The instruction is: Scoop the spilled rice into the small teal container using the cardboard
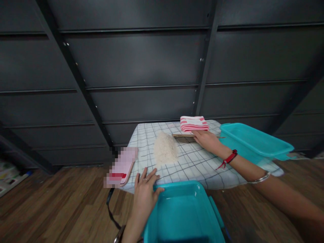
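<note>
Head view, and from where I stand a dark panelled wall (149,57) fills most of the scene, running out past the top and both sides, with a wood-look floor (81,206) below it. Before the wall is a table under a checked cloth (194,165); whatever holds it up is hidden. Nearest the person sits a teal tub (187,216), its near end cut off by the bottom edge. A second, lighter tub (231,150) stands at the table's right, partly behind the right forearm.

The two hands are well apart. The right hand (206,139) is closed over the upper edge of a thin brown board (182,138), its thumb out of sight and the board's middle covered. The left hand (146,192) has its fingers spread over the cloth's near edge, thumb touching the near tub's rim.

Between them, left of the board, lies a pale, grainy heap (165,148), too fine to make out grain by grain. A pink phone-like object (124,167) at the left edge is partly lost in pixelation. Behind the board rests a folded pink-and-white towel (194,124). Smallest are a red bracelet (230,157) and a ring (145,180).
</note>
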Demonstrator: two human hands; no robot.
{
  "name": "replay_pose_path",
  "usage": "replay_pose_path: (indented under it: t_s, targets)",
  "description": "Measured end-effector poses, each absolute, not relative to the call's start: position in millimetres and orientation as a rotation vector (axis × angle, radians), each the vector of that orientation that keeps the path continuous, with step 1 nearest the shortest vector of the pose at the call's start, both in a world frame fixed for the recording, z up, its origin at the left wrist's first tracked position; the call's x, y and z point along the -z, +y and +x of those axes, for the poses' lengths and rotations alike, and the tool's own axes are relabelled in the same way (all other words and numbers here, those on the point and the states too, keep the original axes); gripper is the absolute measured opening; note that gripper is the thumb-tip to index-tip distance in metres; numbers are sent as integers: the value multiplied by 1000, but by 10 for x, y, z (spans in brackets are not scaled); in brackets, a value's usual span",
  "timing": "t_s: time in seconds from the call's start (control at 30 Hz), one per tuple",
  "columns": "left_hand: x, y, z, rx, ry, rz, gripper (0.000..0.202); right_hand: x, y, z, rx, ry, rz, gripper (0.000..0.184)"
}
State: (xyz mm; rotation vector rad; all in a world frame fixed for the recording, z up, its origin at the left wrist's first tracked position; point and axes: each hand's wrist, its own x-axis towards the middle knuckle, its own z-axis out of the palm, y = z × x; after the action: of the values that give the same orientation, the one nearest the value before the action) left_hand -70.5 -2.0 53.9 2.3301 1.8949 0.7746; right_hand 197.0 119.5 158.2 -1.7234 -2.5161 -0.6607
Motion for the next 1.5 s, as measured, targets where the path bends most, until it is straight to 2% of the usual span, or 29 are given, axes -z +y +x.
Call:
replay_pose_path:
  t_s: [0.2, 0.33, 0.57, 0.63, 0.73, 0.83, 1.0, 1.17, 1.33, 1.5]
  targets:
    - [-501, 2, -757, -712, 1870, 2346, 31, -1487, 1153, 1994, 524, -2618, -1715, 24]
    - [-441, 33, -808, -696, 1834, 2380, 32, -1312, 1000, 2010, 311, -2692, -1572, 20]
    - [-502, 17, -777, -618, 1864, 2329, 34, -1154, 324, 1756, -82, -2665, -950, 12]
    - [-535, 9, -765, -599, 1865, 2315, 34, -1066, 151, 1664, -4, -2658, -957, 9]
    - [-581, -10, -741, -596, 1888, 2298, 34, -916, 35, 1573, 282, -2640, -1041, 5]
    - [-620, -35, -711, -602, 1927, 2293, 33, -829, 45, 1525, 503, -2615, -1028, 11]
    - [-587, -53, -709, -590, 1921, 2346, 31, -816, 87, 1495, 632, -2572, -963, 13]
    - [-459, -58, -784, -645, 1883, 2484, 31, -821, 97, 1524, 487, -2659, -1001, 12]
    - [-478, -125, -805, -690, 1930, 2604, 61, -868, 111, 1570, 262, -2681, -1041, 10]
    - [-623, -182, -784, -631, 1823, 2699, 68, -975, 101, 1635, 176, -2666, -1055, 12]
